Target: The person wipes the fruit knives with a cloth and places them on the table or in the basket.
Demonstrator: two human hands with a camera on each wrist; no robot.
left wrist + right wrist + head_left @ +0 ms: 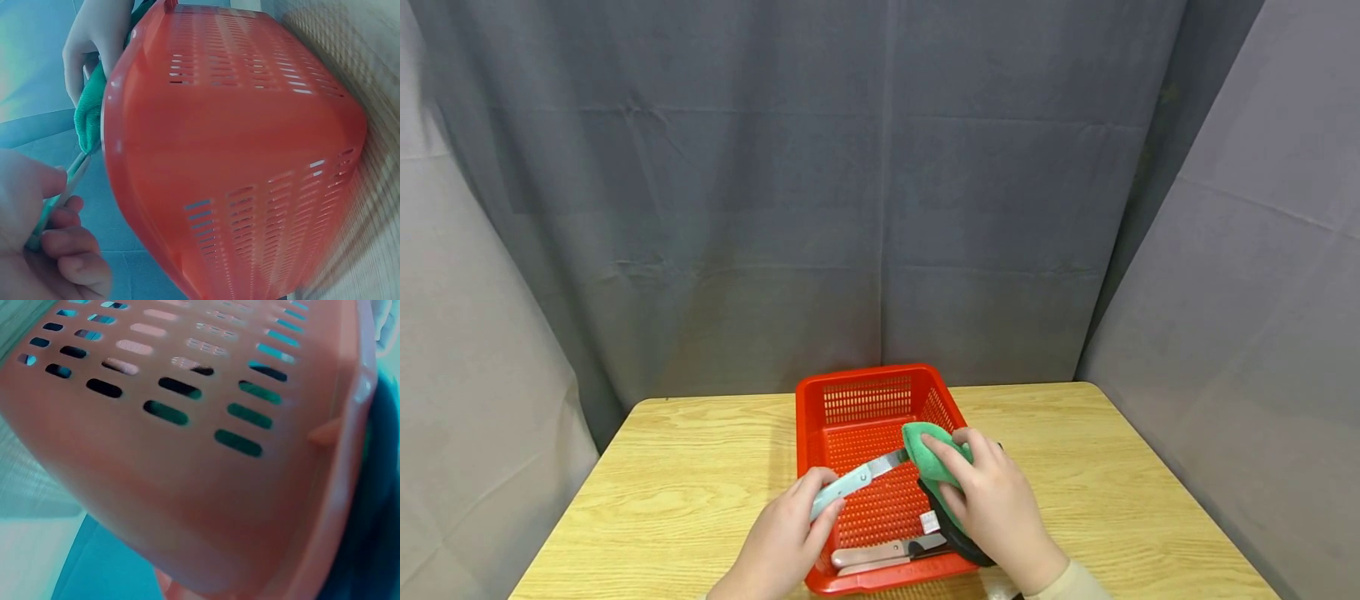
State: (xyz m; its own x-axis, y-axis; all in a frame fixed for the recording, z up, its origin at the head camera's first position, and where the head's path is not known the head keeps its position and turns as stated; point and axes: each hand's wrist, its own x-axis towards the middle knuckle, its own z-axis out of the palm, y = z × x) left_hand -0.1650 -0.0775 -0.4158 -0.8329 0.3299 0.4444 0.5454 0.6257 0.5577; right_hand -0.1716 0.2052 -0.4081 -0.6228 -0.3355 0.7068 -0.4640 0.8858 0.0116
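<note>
My left hand (782, 533) grips the pale blue handle of a folding knife (848, 486), its blade out and pointing up to the right above the basket. With my right hand (1000, 500) I hold a green cloth (928, 454) over the blade's tip, fingers pressing it. Seen from the left wrist, the left hand (50, 231) curls round the knife handle and the green cloth (92, 112) meets the blade. The red basket (808, 417) stands beneath both hands. The right wrist view is mostly filled by the basket's wall (156, 487); that hand is largely hidden there.
Inside the basket near its front lie a knife with a pinkish handle (868, 553), another dark-ended piece (925, 546) and a small white label (929, 522). A black strip (962, 537) hangs over the basket's right front edge. Wooden table (700, 467), with grey curtains (775, 208) behind.
</note>
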